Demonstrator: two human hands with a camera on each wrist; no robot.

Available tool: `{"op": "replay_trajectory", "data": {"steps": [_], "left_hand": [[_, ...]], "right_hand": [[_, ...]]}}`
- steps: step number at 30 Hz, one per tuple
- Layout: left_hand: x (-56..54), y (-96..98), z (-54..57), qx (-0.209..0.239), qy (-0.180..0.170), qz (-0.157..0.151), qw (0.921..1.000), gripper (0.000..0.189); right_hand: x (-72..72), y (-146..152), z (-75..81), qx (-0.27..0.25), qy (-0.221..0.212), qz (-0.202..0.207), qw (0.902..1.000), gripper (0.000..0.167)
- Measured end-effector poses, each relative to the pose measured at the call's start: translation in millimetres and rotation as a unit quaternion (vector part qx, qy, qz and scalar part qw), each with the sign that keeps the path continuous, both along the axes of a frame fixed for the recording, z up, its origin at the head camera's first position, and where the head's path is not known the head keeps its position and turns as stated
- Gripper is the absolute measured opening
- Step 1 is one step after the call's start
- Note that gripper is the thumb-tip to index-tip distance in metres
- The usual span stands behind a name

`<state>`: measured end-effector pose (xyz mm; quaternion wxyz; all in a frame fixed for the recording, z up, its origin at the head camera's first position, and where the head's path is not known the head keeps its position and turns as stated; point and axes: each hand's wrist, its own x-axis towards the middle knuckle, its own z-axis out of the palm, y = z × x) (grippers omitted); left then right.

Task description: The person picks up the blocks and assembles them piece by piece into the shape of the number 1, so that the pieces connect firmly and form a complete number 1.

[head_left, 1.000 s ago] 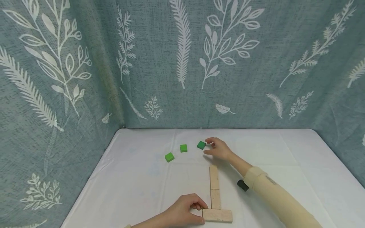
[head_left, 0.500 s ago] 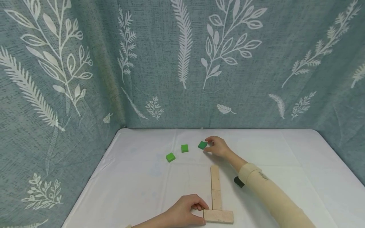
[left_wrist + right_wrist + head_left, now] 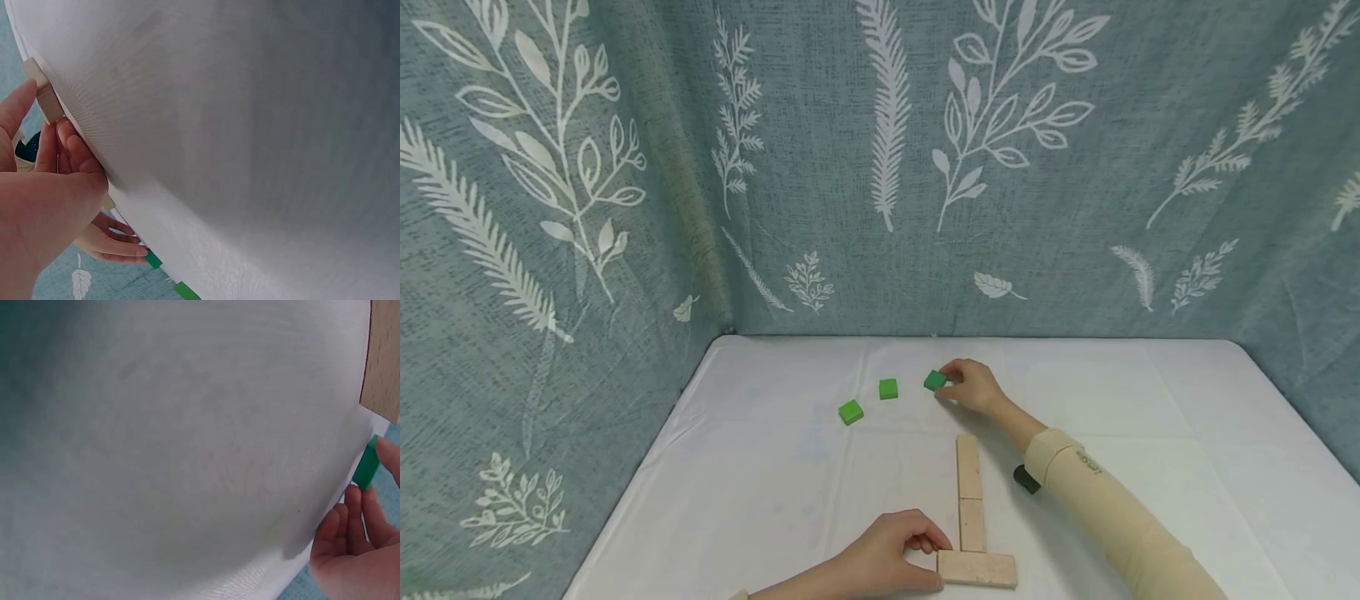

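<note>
My right hand (image 3: 967, 385) reaches to the far middle of the white table (image 3: 1150, 433) and pinches the rightmost green block (image 3: 935, 380) between thumb and fingers; the same green block (image 3: 366, 465) shows at my fingertips in the right wrist view. Two more green blocks (image 3: 888, 388) (image 3: 851, 411) lie to its left. Near the front edge my left hand (image 3: 891, 557) grips the left end of a flat beige wooden block (image 3: 977, 569). A line of two beige blocks (image 3: 969, 491) runs away from it, forming a T shape.
Leaf-patterned blue-grey fabric walls (image 3: 880, 167) close in the table at the back and left. A small black object (image 3: 1025, 478) sits under my right forearm. Open white tabletop lies to the left and right of the blocks.
My right hand has moved up to the rightmost green block and its fingers have closed around it. The left hand has stayed on the beige block.
</note>
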<state>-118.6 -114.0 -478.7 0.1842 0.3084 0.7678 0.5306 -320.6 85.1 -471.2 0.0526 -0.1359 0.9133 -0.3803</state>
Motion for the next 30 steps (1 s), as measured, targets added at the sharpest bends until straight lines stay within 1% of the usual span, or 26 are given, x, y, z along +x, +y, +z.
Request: {"op": "replay_trajectory", "data": {"steps": [5,9,16,20,30], "left_hand": [[-0.2,-0.2,-1.1,-0.001,-0.006,0.002,1.0000,0.027],[-0.5,-0.2,-1.4,0.000,0.004,-0.001,1.0000,0.027],[-0.1,-0.6,-1.1,0.001,0.001,0.000,1.0000,0.027],[-0.6,-0.1,-2.3,-0.002,0.013,-0.001,0.9999,0.028],[-0.7,0.5,-3.7,-0.005,-0.001,0.008,1.0000,0.028]], "right_hand": [[2.1,1.3,0.2,-0.007,-0.001,0.000,1.0000,0.035],[4.5,3.1,2.6,-0.009,-0.003,-0.003,0.9999,0.035],[7.4,7.9,5.9,-0.006,-0.012,-0.015,0.9998,0.037],[10.0,10.9,8.9,-0.010,-0.011,-0.015,0.9998,0.037],[16.7,20.6,13.5,-0.013,-0.013,-0.012,0.9998,0.036]]}}
